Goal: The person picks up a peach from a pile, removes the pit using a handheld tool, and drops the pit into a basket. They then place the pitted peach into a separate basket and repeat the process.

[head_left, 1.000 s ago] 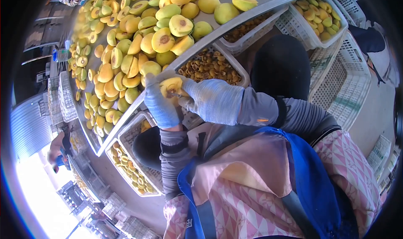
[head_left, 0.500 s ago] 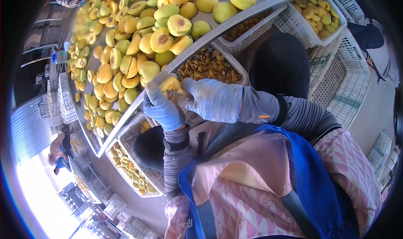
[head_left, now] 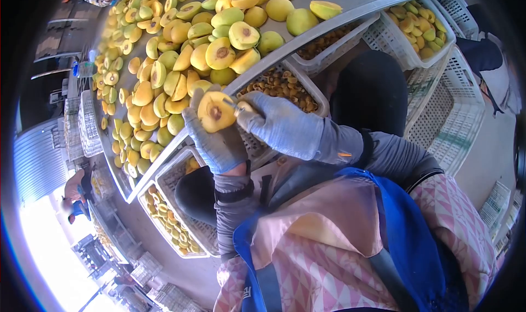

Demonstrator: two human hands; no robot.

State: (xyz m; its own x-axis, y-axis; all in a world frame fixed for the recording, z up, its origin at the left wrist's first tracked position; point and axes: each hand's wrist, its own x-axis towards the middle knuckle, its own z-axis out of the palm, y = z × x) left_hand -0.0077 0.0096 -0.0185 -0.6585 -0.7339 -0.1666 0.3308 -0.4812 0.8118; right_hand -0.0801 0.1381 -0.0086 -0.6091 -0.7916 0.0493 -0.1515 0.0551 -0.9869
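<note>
My left hand (head_left: 215,142), in a blue-grey knitted glove, holds a halved yellow fruit (head_left: 216,111) with its cut face and brown centre turned up. My right hand (head_left: 285,127), gloved the same way, is closed around a small tool (head_left: 241,108) with a light handle, its metal end close to the fruit's right edge. Both hands are at the rim of the metal table (head_left: 257,66). Many halved yellow-green fruits (head_left: 159,74) lie heaped on the table beyond them. Below the rim, a crate of brown pits (head_left: 279,87) sits behind my right hand.
White crates of fruit pieces stand at the lower left (head_left: 174,224) and upper right (head_left: 419,27). An empty-looking white crate (head_left: 449,106) is at the right. Another person (head_left: 76,194) is far left; part of one (head_left: 485,54) shows at the far right.
The fruit half has come into full view, cut face up, as my left hand opened out under it. My right hand has moved slightly right, and the tool end is now beside the fruit.
</note>
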